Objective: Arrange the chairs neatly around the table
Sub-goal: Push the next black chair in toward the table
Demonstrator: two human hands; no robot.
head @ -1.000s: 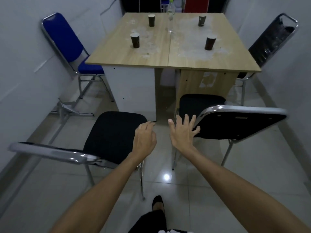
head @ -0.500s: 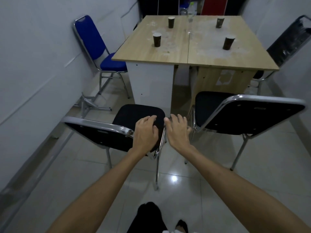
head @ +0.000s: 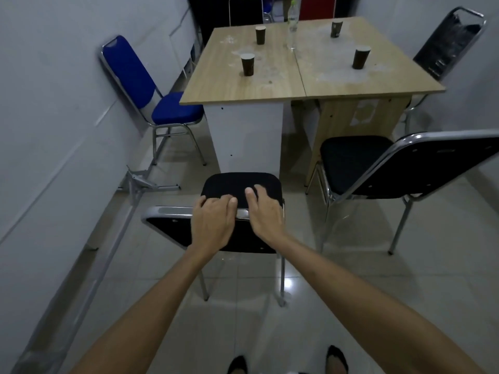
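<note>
A black chair with a chrome frame (head: pixel 167 228) stands in front of me, its seat facing the wooden table (head: pixel 221 87). My left hand (head: pixel 212 221) and my right hand (head: pixel 263 211) both rest over the top rail of its backrest, fingers curled over the edge. A second black chair (head: pixel 351 163) stands to the right, seat near the table's front. A blue chair (head: pixel 172 110) sits at the table's left side against the wall. Another black chair (head: pixel 448 47) leans at the far right wall.
Several dark paper cups (head: pixel 247 64) and a clear bottle (head: pixel 292 25) stand on the table. A metal bracket (head: pixel 140 182) lies on the floor by the left wall. Walls close in on both sides. My feet (head: pixel 334 360) show at the bottom.
The near black chair has come round from my left to straight in front of me. Both hands moved onto its backrest rail, and my view shifted left.
</note>
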